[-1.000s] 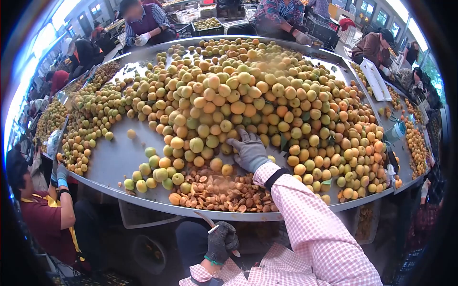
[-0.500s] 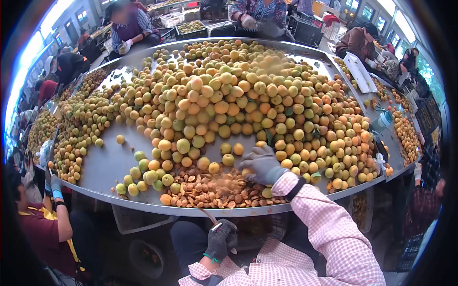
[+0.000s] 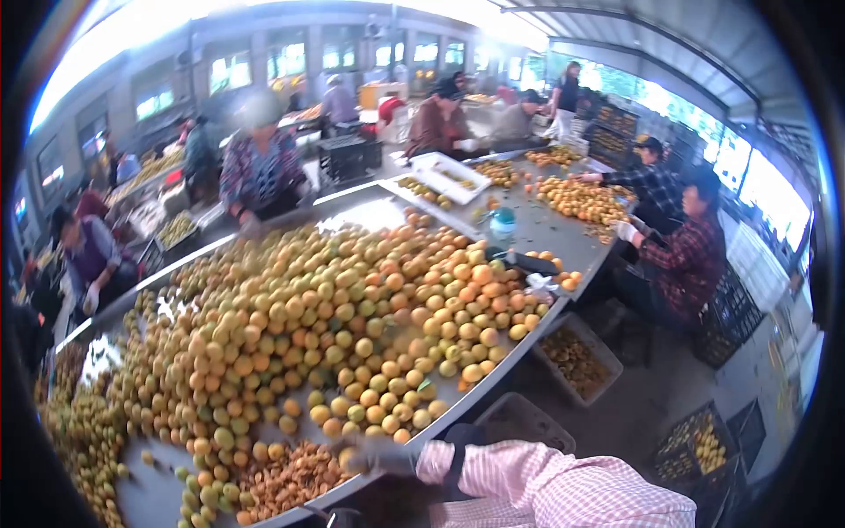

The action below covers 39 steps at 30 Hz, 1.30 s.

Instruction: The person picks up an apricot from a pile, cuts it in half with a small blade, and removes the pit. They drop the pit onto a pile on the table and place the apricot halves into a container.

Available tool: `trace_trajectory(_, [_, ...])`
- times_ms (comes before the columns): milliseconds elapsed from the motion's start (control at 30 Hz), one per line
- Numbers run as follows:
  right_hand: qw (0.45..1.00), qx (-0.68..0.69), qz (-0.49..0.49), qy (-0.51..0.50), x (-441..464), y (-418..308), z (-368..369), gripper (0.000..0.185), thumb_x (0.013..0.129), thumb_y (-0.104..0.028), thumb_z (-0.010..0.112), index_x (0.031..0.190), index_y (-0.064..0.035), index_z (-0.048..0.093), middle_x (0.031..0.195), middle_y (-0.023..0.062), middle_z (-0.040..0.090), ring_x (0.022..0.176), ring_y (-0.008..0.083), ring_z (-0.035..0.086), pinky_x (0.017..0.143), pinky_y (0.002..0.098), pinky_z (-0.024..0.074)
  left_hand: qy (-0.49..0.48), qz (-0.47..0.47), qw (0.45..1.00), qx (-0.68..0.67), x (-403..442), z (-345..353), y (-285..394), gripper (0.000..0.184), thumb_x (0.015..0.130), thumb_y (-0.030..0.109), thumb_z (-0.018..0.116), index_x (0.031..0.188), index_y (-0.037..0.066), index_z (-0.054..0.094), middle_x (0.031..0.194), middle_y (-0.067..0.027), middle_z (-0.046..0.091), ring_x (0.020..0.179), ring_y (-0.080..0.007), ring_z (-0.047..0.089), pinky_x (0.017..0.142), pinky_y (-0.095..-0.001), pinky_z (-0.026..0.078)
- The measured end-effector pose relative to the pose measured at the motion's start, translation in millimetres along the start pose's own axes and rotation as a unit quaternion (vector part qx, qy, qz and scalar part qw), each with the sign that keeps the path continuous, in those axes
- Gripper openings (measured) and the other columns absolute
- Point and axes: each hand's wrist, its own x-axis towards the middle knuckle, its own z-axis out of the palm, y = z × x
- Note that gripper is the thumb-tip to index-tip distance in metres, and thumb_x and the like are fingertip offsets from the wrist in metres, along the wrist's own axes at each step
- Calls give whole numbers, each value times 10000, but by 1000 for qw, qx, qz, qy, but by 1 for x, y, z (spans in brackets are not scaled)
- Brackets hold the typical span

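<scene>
My right hand (image 3: pixel 383 458), in a grey glove, is over the near edge of the metal table. Motion smears its fingers, and an apricot (image 3: pixel 346 458) shows at the fingertips; whether it is gripped I cannot tell. Beside that hand lies a heap of brown-orange apricot pits or cut pieces (image 3: pixel 295 480). At the bottom edge, my left hand (image 3: pixel 345 517) is only partly in view, in a dark glove. It is closed on a small knife (image 3: pixel 319 509), whose blade points toward the table rim. Whole apricots (image 3: pixel 290 326), yellow, green and orange, pile up beyond both hands.
The metal table's rim (image 3: pixel 480 387) runs diagonally on my right. Below it stand a bin of fruit pieces (image 3: pixel 576 359) and another plastic bin (image 3: pixel 528 422). A teal-lidded container (image 3: pixel 502 224) and a white tray (image 3: pixel 444 179) sit farther off. Several people work around the tables.
The view has swung right and up, showing more of the room. My right hand now shows nearer the table rim, by the pit heap. My left hand has mostly dropped out of view.
</scene>
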Motion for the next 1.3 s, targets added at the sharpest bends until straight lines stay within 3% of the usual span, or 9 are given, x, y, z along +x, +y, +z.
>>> trace_trajectory(133, [994,-75,83,1,-55,3,57,420,861,-335,657,1120,-15,569,991,48,594,892,98,554,811,239,438,-45,0,999,9,7,26,12,124,879,161,579,951,62,561,622,7,498,481,-86,455,424,-225,356])
trace_trajectory(200, [987,-131,-74,55,-75,5,61,169,885,-121,572,797,-1,653,747,133,643,671,213,606,587,362,477,-57,-2,998,12,6,36,18,129,875,157,584,960,62,558,630,5,504,487,-86,460,428,-226,361])
trace_trajectory(300, [973,163,166,-1,-86,19,44,294,872,-271,654,1031,-27,614,962,48,628,899,102,578,833,243,442,-68,-14,997,18,-1,48,24,140,871,151,591,973,62,555,642,3,513,494,-88,466,434,-226,369])
trace_trajectory(400, [941,306,35,140,-102,19,34,171,892,-198,604,971,-51,645,901,23,655,892,125,605,805,263,480,-41,-51,998,15,-37,50,19,154,866,145,598,986,62,551,654,1,521,502,-89,472,441,-227,377])
trace_trajectory(500, [798,577,138,103,-115,0,21,487,862,-468,595,1120,-55,590,930,55,647,807,186,618,632,286,513,6,-137,990,-37,-94,30,28,218,801,104,668,990,54,572,731,-11,557,579,-105,522,513,-250,447])
trace_trajectory(767, [868,495,43,-10,-159,-47,21,396,912,-164,575,1283,-90,459,1270,121,509,948,199,580,688,261,481,21,-17,990,138,-101,35,56,173,850,75,646,985,63,538,795,1,557,707,-85,506,652,-244,457])
trace_trajectory(1000, [901,430,30,53,-166,-33,24,461,828,-19,641,1249,-76,463,1174,89,539,1049,205,570,869,315,482,22,-3,957,288,-112,56,68,211,816,56,683,980,51,549,839,-21,551,777,-93,499,731,-257,447])
trace_trajectory(1167, [958,253,66,115,-162,-52,57,412,820,30,651,1197,-48,505,1143,38,553,988,116,556,874,260,469,94,138,818,550,-109,49,44,272,789,253,700,998,117,593,699,-156,626,685,-393,620,562,-440,481])
trace_trajectory(1300, [941,262,69,202,-157,-51,67,296,862,9,626,1143,-44,553,1072,13,569,927,80,555,820,211,475,87,124,786,599,-112,54,46,298,792,242,704,1020,99,577,712,-163,628,690,-385,629,576,-427,490])
